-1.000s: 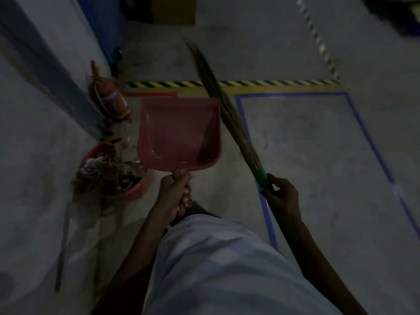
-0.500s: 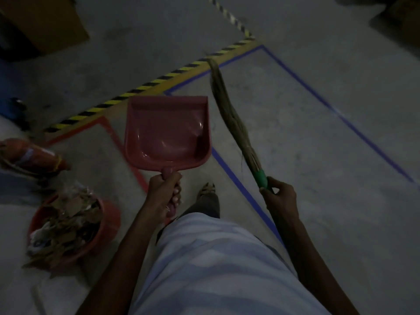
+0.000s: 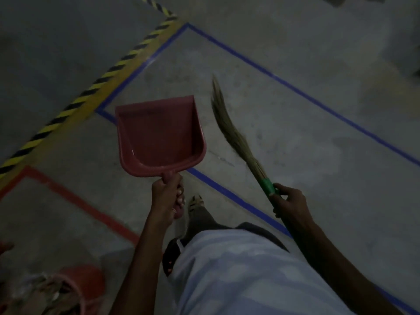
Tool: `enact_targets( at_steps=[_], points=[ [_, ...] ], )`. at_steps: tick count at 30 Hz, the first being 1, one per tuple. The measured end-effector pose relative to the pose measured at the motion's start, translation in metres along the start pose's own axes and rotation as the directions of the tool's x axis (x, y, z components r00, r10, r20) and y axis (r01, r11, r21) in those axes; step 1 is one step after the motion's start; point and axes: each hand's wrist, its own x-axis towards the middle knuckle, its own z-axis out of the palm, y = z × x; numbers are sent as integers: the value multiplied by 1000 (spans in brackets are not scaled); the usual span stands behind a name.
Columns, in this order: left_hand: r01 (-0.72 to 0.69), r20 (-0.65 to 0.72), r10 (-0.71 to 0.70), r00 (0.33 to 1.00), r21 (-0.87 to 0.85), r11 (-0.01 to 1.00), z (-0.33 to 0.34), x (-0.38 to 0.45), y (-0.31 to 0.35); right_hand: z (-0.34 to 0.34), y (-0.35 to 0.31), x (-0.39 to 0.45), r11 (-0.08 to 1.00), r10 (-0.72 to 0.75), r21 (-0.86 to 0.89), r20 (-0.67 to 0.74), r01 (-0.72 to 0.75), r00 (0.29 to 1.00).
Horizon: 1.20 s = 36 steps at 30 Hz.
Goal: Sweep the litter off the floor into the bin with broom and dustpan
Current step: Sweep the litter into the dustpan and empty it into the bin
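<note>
The view has been turned away from the wall, so that the red bin (image 3: 75, 289) of litter, earlier seen at nine o'clock, is now cut off at the seven o'clock corner. The extinguisher beside it has been lost from sight. The striped floor tape (image 3: 91, 89) now runs on a slant from eight o'clock up to twelve, and the broom (image 3: 236, 142) bristles are now swung further toward one o'clock.

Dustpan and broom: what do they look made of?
Dustpan: looks like moulded red plastic, smooth and slightly glossy, with a highlight along its inner back curve. Broom: a bundle of dry, tan, grass-like fibres, matte and wispy at the tip, bound by a green band, probably plastic or tape.
</note>
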Motion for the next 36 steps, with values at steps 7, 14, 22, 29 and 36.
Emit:
enact_targets(
  at_steps=[7,14,22,29,36],
  points=[
    [23,-78,-15,997,98,995,22,80,16,11,-20,70,999,34,-7,27,-34,999],
    [8,-228,6,974,61,998,57,154,-5,50,-14,174,998,37,-46,143,-31,989],
    [45,-533,-103,840,-121,992,102,244,-102,117,47,305,990,51,-139,262,-15,964],
    [83,-638,-227,736,-247,965,126,321,-200,193,119,401,977,16,-198,415,73,910],
    [127,-628,-276,727,-273,954,129,367,-273,286,155,459,966,-98,-157,510,205,854]
  ],
)
